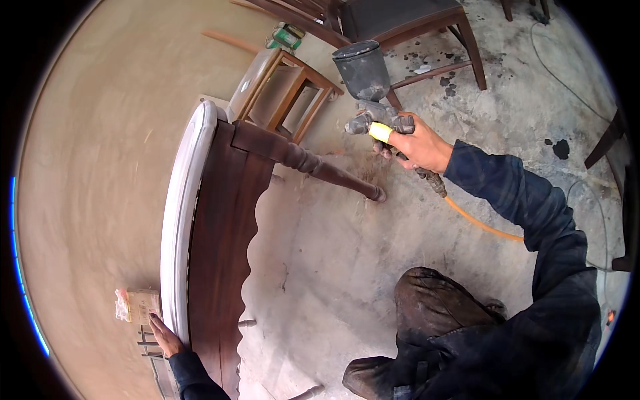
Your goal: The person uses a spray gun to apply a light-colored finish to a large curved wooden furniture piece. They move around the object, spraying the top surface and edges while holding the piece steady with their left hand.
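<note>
My right hand [424, 144] is wrapped round the handle of a spray gun [365, 121], held up in the air. A dark paint cup [362, 75] sits on top of the gun, and a yellow band shows near the thumb. An orange air hose [481, 223] runs from the handle's base toward my right sleeve. On the left stands a dark brown wooden table [220, 233] with a scalloped apron, a turned leg and a pale whitish top edge. My left hand [167, 335] rests against that edge with its fingers stretched out. Part of its palm is hidden.
Beside my left fingers is a small box-like block [141, 305]. Beyond the table stands a brown wooden frame piece [293, 90], with a green object [287, 35] behind it. A dark-seated chair [407, 27] stands at the far side. Cables [567, 83] lie on the stained concrete floor.
</note>
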`<action>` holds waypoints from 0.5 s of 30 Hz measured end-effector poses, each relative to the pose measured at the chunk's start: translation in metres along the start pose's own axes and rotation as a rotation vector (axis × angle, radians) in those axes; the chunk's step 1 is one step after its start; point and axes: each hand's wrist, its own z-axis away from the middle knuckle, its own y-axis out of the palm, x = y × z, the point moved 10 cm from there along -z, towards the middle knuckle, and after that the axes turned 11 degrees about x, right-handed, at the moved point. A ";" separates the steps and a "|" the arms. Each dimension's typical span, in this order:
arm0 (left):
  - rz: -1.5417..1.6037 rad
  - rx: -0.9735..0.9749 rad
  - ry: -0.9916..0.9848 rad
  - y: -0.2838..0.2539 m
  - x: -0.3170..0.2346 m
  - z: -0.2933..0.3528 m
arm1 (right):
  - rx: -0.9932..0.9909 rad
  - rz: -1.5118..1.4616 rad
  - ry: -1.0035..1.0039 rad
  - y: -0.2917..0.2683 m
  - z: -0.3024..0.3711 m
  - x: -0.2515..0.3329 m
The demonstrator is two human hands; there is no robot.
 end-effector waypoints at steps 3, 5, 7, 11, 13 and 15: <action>0.164 -0.001 -0.021 0.011 0.008 -0.001 | -0.016 0.043 0.027 -0.010 -0.010 0.005; 0.228 -0.002 -0.035 0.015 0.017 -0.001 | 0.027 0.074 0.063 -0.015 -0.017 0.002; 0.272 -0.014 -0.041 0.013 0.019 -0.002 | 0.067 0.030 0.071 -0.015 -0.022 0.000; 0.137 0.001 -0.013 0.000 0.025 -0.011 | 0.126 0.011 0.054 -0.017 -0.014 0.019; 0.160 -0.021 -0.024 -0.003 0.034 -0.013 | 0.153 0.041 0.048 -0.022 -0.017 0.024; 0.188 -0.027 -0.032 -0.004 0.042 -0.014 | 0.142 0.027 0.031 -0.026 -0.024 0.022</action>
